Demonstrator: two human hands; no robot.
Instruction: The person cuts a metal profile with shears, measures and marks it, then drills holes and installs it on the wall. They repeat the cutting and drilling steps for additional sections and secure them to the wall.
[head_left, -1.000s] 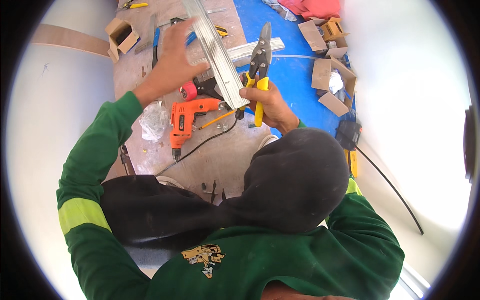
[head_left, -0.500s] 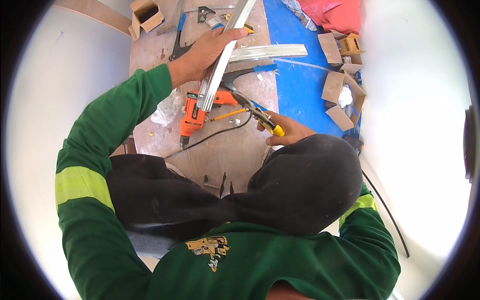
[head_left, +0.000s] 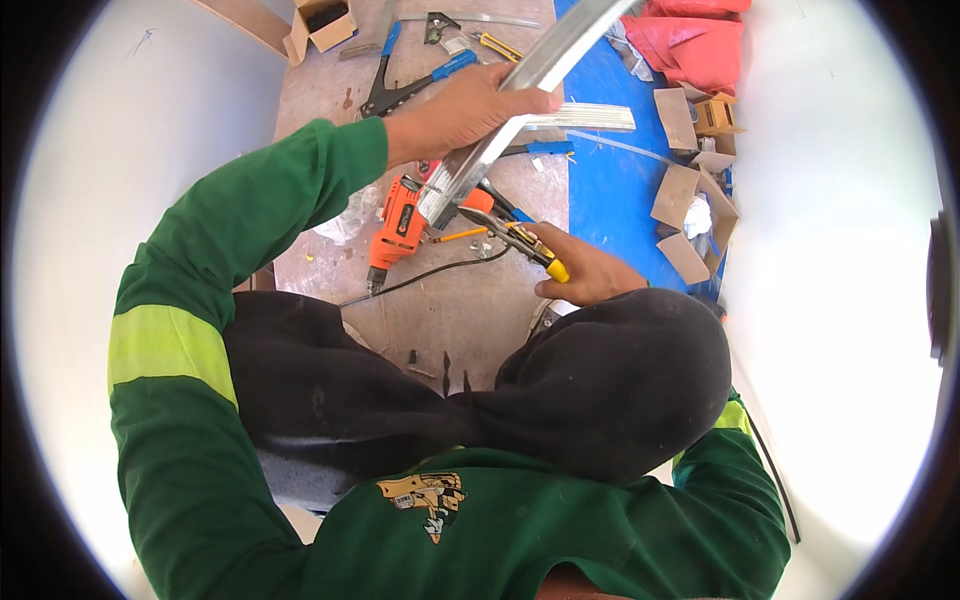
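Observation:
My left hand [head_left: 475,115] grips a long silver metal channel [head_left: 545,62], held diagonally from upper right down toward the middle. My right hand [head_left: 580,270] is closed on yellow-handled tin snips [head_left: 515,235], whose blades lie at or beside the channel's lower end; whether they touch it I cannot tell. An orange drill [head_left: 395,235] lies beneath, partly hidden by the channel, with a black cord. A yellow pencil [head_left: 455,235] lies near it. Another metal strip [head_left: 595,117] lies behind the held one.
Riveter-like tools [head_left: 385,98] and a utility knife [head_left: 498,46] lie on the worn board [head_left: 320,100]. A blue sheet [head_left: 620,190] runs along the right with open cartons [head_left: 676,245] and red cloth [head_left: 680,55]. White walls [head_left: 830,250] flank both sides; my bent knees [head_left: 610,390] frame the board.
My left hand moved from open beside the channel to gripping it, then shifted right with it. My right hand lowered the snips, tilting them from upright to diagonal at the channel's lower end.

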